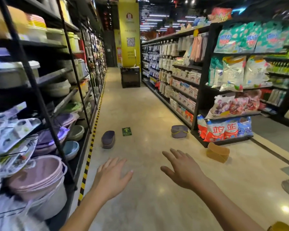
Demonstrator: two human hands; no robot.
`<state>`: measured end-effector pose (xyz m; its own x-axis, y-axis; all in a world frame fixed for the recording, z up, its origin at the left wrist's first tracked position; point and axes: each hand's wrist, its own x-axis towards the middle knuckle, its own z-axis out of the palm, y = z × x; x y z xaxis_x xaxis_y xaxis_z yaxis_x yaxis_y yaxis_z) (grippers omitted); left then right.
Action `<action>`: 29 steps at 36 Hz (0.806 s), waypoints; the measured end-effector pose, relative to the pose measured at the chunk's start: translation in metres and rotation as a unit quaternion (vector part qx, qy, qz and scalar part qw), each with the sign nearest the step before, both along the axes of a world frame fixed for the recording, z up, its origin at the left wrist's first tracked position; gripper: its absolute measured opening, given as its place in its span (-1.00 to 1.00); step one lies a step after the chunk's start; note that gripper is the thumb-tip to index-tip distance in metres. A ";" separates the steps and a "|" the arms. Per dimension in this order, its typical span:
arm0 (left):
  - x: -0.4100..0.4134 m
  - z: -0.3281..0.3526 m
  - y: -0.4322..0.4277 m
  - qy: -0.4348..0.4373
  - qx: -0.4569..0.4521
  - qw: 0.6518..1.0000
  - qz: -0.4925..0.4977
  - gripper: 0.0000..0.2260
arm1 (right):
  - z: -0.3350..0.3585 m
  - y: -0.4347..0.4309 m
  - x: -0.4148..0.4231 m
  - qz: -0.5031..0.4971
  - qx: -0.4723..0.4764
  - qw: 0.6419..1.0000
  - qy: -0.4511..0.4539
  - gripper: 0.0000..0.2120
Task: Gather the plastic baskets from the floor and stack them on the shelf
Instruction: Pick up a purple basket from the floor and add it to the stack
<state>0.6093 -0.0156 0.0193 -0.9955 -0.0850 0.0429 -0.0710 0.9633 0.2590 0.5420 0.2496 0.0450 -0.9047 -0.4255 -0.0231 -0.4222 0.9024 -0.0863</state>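
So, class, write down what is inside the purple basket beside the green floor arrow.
Inside the purple basket only dark inner wall shows, nothing else; its near wall hides the bottom.

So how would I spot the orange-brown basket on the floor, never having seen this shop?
Find the black shelf on the right of the aisle, with red and blue bags at the bottom of its near end. The amber basket lies on the floor just in front of that corner. It alone is amber and see-through; the two purple baskets sit farther up the aisle.
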 end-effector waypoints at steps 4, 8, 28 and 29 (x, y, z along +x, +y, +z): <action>-0.046 -0.001 -0.026 0.001 -0.005 1.000 0.031 -0.40 | 0.000 -0.026 -0.055 0.022 -0.002 1.000 -0.002 -0.36; -0.106 0.002 -0.042 0.006 -0.009 0.998 0.054 -0.36 | 0.002 -0.045 -0.121 0.037 -0.011 0.999 0.009 -0.36; -0.418 0.065 -0.076 -0.002 -0.005 0.996 0.084 -0.37 | 0.054 -0.096 -0.438 0.048 -0.045 0.997 0.030 0.14; -0.429 0.062 -0.085 0.000 -0.003 0.996 0.085 -0.37 | 0.054 -0.105 -0.450 0.049 -0.041 0.998 0.026 0.14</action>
